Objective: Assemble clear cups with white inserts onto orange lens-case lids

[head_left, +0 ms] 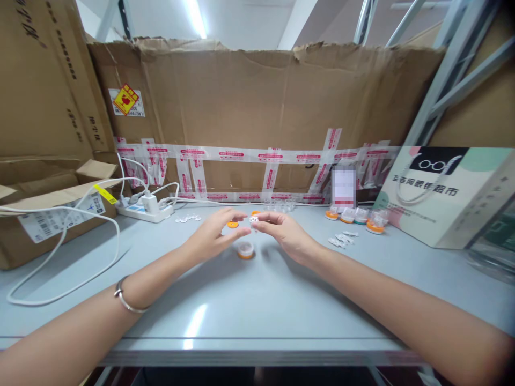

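Pinched between the thumb and fingers of my right hand (290, 235) is a small white piece with dark spots (254, 220); its exact kind is too small to make out. My left hand (213, 231) faces it from the other side, thumb and fingers apart, holding nothing. Just behind the left fingertips lies an orange ring-shaped part (232, 224) on the table. Below the gap between both hands stands a round clear cup with an orange base (245, 250). Another orange part (256, 213) shows partly behind the right fingertips.
Several clear containers with orange or green bases (348, 216) stand at the back right, with small clear pieces (343, 239) before them. More clear pieces (188, 219) lie left. A power strip (145, 212), white cable (115, 257), open carton (52, 214) and paper bag (432, 198) flank the table.
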Action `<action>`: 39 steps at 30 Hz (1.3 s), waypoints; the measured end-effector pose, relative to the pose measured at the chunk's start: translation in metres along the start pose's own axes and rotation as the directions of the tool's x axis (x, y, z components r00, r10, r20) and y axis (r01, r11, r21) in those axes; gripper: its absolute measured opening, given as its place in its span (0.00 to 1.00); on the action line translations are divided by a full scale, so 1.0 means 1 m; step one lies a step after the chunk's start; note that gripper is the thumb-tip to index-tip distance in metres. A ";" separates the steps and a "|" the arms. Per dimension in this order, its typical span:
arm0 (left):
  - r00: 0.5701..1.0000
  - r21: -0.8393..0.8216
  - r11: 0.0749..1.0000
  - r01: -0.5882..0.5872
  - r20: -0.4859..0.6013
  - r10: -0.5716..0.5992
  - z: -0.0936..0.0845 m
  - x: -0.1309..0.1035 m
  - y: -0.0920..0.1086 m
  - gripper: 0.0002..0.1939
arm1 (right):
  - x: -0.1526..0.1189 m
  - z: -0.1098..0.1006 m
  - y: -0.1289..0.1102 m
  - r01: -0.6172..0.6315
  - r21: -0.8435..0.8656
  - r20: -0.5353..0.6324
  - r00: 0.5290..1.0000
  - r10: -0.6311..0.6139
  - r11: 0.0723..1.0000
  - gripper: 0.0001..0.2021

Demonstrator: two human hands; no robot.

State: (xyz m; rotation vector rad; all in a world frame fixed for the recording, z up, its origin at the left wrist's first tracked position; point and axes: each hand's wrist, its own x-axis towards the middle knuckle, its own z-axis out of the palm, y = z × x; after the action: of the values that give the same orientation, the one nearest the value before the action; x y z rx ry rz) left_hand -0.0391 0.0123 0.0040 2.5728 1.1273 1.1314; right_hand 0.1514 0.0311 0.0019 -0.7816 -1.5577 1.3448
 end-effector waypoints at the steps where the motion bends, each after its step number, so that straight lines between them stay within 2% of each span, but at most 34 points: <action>1: 0.996 -0.002 0.999 0.052 0.070 -0.052 0.000 0.000 -0.004 0.16 | 0.002 -0.003 0.002 -0.012 -0.028 -0.024 1.000 0.011 1.000 0.10; 4: 0.954 0.037 0.991 0.130 0.268 -0.135 0.002 -0.002 -0.014 0.22 | 0.005 -0.008 0.007 -0.053 -0.072 -0.024 0.998 0.051 0.996 0.12; 7: 0.926 0.051 0.992 0.113 0.357 -0.124 0.009 -0.004 -0.017 0.23 | 0.005 -0.006 0.011 -0.036 -0.128 0.045 0.998 0.042 0.991 0.13; 11: 0.934 0.024 0.996 0.086 0.345 -0.089 0.015 -0.003 -0.017 0.18 | 0.003 0.000 0.016 -0.008 -0.179 0.155 0.987 0.036 0.984 0.13; 14: 0.936 0.026 0.996 0.087 0.340 -0.090 0.015 -0.003 -0.016 0.18 | 0.002 0.002 0.018 -0.002 -0.203 0.185 0.982 0.041 0.979 0.14; 26: 0.932 0.003 0.994 0.112 0.348 -0.106 0.015 -0.003 -0.016 0.18 | 0.001 0.002 0.016 0.095 -0.391 0.150 0.988 -0.038 0.915 0.11; 33: 0.937 0.005 0.994 0.107 0.334 -0.102 0.015 -0.003 -0.018 0.18 | 0.003 0.001 0.020 0.070 -0.317 0.140 0.990 -0.026 0.946 0.12; 39: 0.937 -0.022 0.994 0.110 0.334 -0.097 0.016 -0.003 -0.020 0.17 | 0.005 0.000 0.020 0.062 -0.311 0.086 0.996 -0.036 0.948 0.09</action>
State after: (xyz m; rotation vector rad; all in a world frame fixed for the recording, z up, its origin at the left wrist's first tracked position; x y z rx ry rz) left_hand -0.0411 0.0273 -0.0165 2.5123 1.1266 0.6542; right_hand 0.1474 0.0398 -0.0159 -0.8834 -1.8713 1.1167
